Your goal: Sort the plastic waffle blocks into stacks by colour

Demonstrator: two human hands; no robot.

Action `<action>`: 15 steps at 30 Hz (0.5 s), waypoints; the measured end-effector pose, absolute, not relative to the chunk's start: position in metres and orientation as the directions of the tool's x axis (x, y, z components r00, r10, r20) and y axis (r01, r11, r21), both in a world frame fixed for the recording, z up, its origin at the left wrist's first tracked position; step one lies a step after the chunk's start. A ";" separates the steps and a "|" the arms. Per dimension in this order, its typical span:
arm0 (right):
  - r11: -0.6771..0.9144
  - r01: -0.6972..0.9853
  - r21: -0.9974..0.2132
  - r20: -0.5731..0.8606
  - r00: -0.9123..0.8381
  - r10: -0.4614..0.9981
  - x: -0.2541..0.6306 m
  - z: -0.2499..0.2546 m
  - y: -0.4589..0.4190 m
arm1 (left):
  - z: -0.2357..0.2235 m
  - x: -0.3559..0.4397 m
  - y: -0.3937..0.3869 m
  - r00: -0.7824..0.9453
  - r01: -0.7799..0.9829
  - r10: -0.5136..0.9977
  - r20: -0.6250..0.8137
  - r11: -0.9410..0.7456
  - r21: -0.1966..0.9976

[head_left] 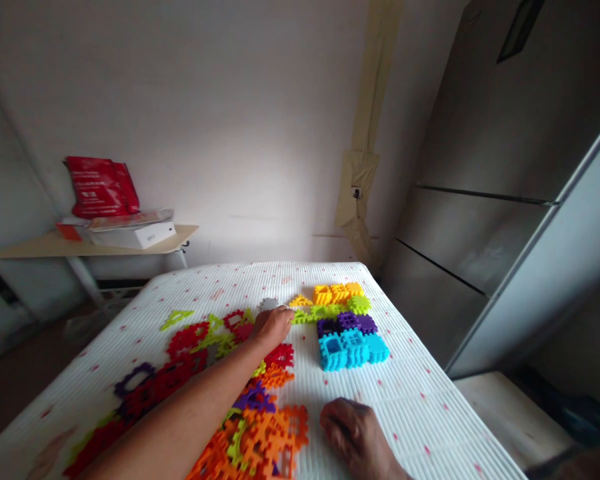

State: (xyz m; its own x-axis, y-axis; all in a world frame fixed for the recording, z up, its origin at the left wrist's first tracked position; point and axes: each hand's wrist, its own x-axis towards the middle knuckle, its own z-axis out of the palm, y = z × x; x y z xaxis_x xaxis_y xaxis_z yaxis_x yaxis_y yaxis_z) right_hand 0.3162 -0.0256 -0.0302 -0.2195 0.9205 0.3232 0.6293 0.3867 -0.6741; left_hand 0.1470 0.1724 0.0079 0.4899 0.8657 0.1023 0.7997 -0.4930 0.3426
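Note:
My left hand (273,327) reaches across a white ribbed mat (405,393) with red flecks, its fingers curled down by a small grey piece (269,305) and the end of a lime-green row of plastic waffle blocks (320,313). Whatever lies under those fingers is hidden. My right hand (353,433) rests on the mat, holding nothing, just right of a heap of orange blocks (265,440). Cyan blocks (353,350), purple blocks (347,324) and yellow blocks (337,293) stand joined in rows. Loose red pieces (185,340) lie left of my left forearm.
A grey refrigerator (480,200) stands beyond the mat's right edge. On a wooden wall shelf (30,248) at the back left sit a red bag (100,188) and a white box (133,235). Tan tape (365,140) runs down the wall.

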 end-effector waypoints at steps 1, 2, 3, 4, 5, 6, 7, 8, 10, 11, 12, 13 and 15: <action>0.385 0.628 -0.676 0.320 -0.221 0.921 0.317 -0.032 -0.025 | 0.011 0.147 0.171 0.476 0.795 0.872 0.109 -0.480 0.372; 0.387 0.626 -0.677 0.318 -0.226 0.921 0.318 -0.034 -0.025 | 0.015 0.147 0.170 0.461 0.788 0.880 0.116 -0.465 0.403; 0.394 0.622 -0.677 0.317 -0.236 0.918 0.319 -0.036 -0.024 | 0.020 0.147 0.171 0.443 0.780 0.888 0.121 -0.449 0.436; 0.401 0.617 -0.677 0.317 -0.246 0.916 0.320 -0.038 -0.023 | 0.026 0.147 0.173 0.425 0.769 0.896 0.125 -0.431 0.472; 0.405 0.613 -0.678 0.316 -0.254 0.914 0.320 -0.040 -0.023 | 0.033 0.145 0.175 0.408 0.756 0.905 0.125 -0.411 0.509; 0.407 0.611 -0.679 0.314 -0.260 0.913 0.321 -0.041 -0.022 | 0.040 0.142 0.179 0.388 0.744 0.913 0.122 -0.389 0.544; 0.406 0.611 -0.679 0.312 -0.261 0.914 0.322 -0.042 -0.022 | 0.048 0.136 0.184 0.367 0.733 0.923 0.117 -0.364 0.575; 0.406 0.612 -0.679 0.312 -0.260 0.914 0.322 -0.043 -0.022 | 0.055 0.128 0.190 0.342 0.726 0.933 0.110 -0.336 0.600; 0.406 0.618 -0.673 0.315 -0.258 0.914 0.323 -0.043 -0.022 | 0.070 0.104 0.203 0.284 0.725 0.954 0.096 -0.279 0.630; 0.407 0.620 -0.671 0.316 -0.258 0.913 0.323 -0.043 -0.022 | 0.075 0.088 0.209 0.251 0.733 0.964 0.085 -0.247 0.634; 0.408 0.623 -0.667 0.318 -0.258 0.912 0.323 -0.043 -0.022 | 0.079 0.070 0.214 0.211 0.747 0.974 0.078 -0.212 0.630; 0.410 0.624 -0.665 0.318 -0.260 0.912 0.323 -0.043 -0.022 | 0.080 0.051 0.219 0.163 0.767 0.984 0.071 -0.172 0.618; 0.412 0.623 -0.665 0.318 -0.263 0.911 0.322 -0.043 -0.021 | 0.078 0.010 0.226 0.052 0.812 0.995 0.080 -0.088 0.577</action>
State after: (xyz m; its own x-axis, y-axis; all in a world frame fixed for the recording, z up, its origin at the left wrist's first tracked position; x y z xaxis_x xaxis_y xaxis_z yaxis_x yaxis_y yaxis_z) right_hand 0.3218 -0.0214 -0.0434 -0.2627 0.9108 0.3185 0.6228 0.4122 -0.6650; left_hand 0.0104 0.2261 0.0776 0.0517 0.9955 0.0798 0.8122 -0.0884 0.5767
